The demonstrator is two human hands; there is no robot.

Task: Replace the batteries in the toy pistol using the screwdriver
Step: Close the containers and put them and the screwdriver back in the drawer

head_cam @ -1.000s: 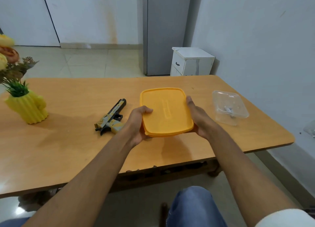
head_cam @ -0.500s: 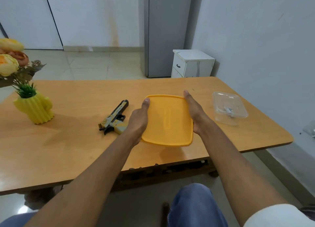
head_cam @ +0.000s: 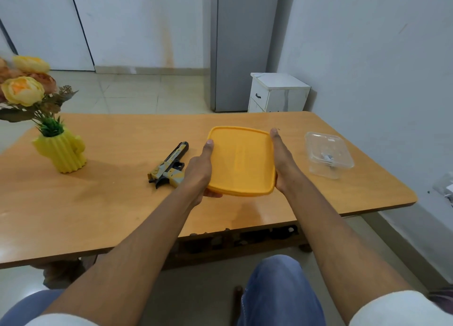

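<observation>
The toy pistol (head_cam: 169,165), black with tan and yellow parts, lies on the wooden table (head_cam: 110,203), muzzle pointing away from me. Just right of it I hold a flat yellow lidded box (head_cam: 241,160) a little above the table. My left hand (head_cam: 199,170) grips the box's left edge, fingers tucked under its near corner. On the opposite edge my right hand (head_cam: 282,161) holds it with the thumb stretched along the rim. No screwdriver or batteries are visible.
A clear plastic container (head_cam: 328,154) with small metal pieces inside stands at the table's right end. A yellow cactus-shaped vase (head_cam: 62,154) with flowers stands at the left. Beyond the table are a white cabinet (head_cam: 277,93) and a grey fridge (head_cam: 235,46).
The yellow box has moved slightly away from me and lies flatter. My thumbs, curled over the lid a second ago, now stretch along its edges.
</observation>
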